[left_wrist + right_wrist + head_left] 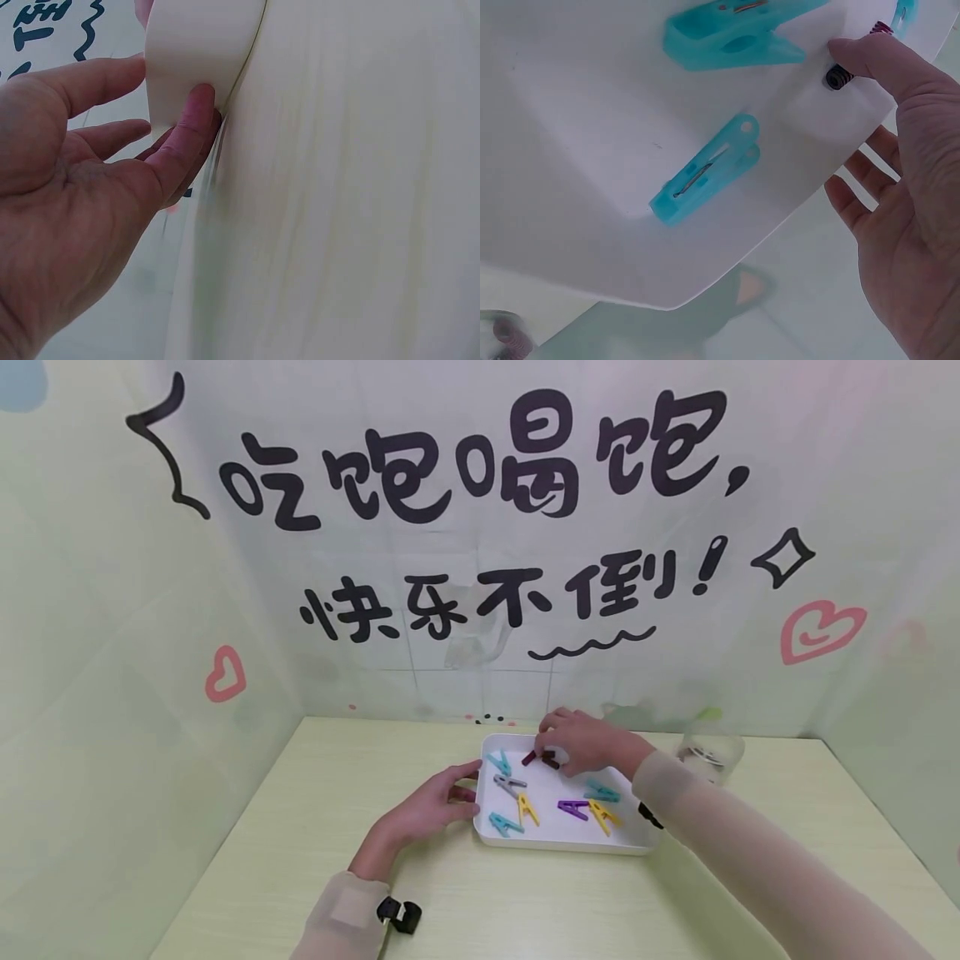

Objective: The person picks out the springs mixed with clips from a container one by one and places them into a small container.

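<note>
A white tray (540,842) holds several plastic clothespins, among them a purple clothespin (573,810) and a grey clothespin (510,784). Two small coil springs lie near its far wall: a red spring (529,758) and a dark spring (840,76). My right hand (581,745) reaches over that wall, its thumb beside the dark spring. Some of its fingers hang outside the wall, and the index finger is hidden in the right wrist view, so a pinch cannot be made out. My left hand (97,165) touches the tray's left wall with fairly straight fingers.
A clear glass jar (708,753) stands behind the right forearm, to the tray's right. In the right wrist view, a reddish coil (511,337) shows at the lower left corner. A lettered sheet (465,685) hangs behind the pale wood table (360,752).
</note>
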`<state>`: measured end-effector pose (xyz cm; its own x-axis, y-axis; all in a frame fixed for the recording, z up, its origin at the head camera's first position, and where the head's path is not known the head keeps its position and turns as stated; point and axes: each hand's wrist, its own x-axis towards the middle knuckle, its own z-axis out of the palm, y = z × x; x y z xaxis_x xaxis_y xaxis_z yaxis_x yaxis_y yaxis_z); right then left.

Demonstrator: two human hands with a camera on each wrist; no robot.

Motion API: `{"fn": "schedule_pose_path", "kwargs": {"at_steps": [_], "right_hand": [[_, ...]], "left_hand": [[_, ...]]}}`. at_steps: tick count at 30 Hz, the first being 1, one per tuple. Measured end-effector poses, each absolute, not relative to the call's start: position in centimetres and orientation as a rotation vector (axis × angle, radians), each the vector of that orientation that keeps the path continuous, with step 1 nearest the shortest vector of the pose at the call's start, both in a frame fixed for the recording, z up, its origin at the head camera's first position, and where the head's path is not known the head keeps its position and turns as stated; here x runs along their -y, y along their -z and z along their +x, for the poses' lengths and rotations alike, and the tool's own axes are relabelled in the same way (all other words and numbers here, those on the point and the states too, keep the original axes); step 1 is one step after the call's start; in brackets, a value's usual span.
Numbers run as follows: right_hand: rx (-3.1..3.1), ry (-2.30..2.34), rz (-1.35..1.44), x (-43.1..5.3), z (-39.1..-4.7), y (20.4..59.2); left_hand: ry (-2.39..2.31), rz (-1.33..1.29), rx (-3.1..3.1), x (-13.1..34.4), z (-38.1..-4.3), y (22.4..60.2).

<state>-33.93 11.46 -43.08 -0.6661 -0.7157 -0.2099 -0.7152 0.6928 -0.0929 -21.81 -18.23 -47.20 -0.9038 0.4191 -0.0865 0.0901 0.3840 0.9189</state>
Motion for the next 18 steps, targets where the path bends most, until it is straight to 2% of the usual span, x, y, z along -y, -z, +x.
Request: {"fn": "schedule_pose_path", "kwargs": {"at_steps": [18], "right_hand": [[-2.682, 0.047, -1.152, -11.54, -34.05, 43.14]], "left_hand": [[-1.535, 0.451, -2.331, 18.27, -21.73, 47.09]]}}
